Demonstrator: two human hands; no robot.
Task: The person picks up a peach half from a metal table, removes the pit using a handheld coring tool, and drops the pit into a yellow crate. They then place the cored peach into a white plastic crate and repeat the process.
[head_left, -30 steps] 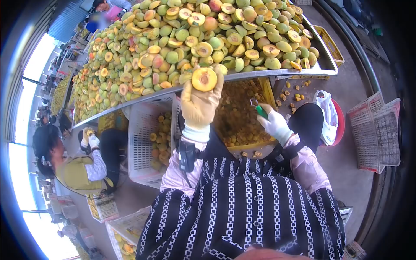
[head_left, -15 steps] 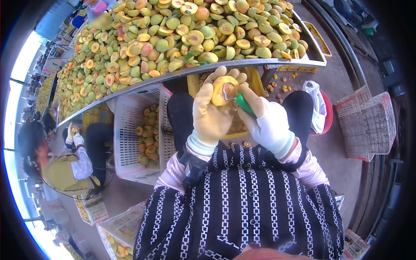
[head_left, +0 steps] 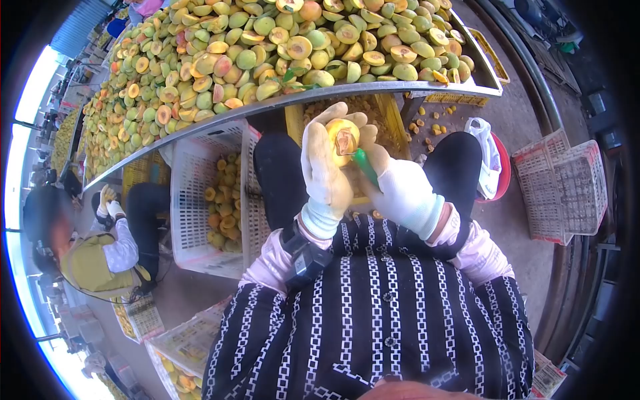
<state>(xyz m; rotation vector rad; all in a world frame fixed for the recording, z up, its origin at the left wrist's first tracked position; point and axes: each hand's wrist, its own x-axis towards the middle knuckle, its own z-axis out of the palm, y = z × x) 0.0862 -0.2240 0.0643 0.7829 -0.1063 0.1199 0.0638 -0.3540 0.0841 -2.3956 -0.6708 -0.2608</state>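
Note:
My left hand (head_left: 325,175), in a yellowish glove, grips a halved peach (head_left: 342,138) with the cut face and pit turned toward me. My right hand (head_left: 400,190), in a white glove, holds a green-handled pitting tool (head_left: 363,167) whose tip is pressed into the pit of that half. Both hands are raised in front of my chest, just below the rim of the long metal table (head_left: 373,89) piled with several halved and whole peaches (head_left: 267,47).
A white plastic crate (head_left: 200,200) of peach halves stands at my left knee, a yellow crate (head_left: 390,117) of pits under the table. Another person (head_left: 100,253) in gloves sits at left. Empty white crates (head_left: 567,193) and a red basin with a white bag (head_left: 493,167) lie right.
My left hand brought the peach half down from the table edge to my chest. My right hand came up and set the tool's tip into the pit.

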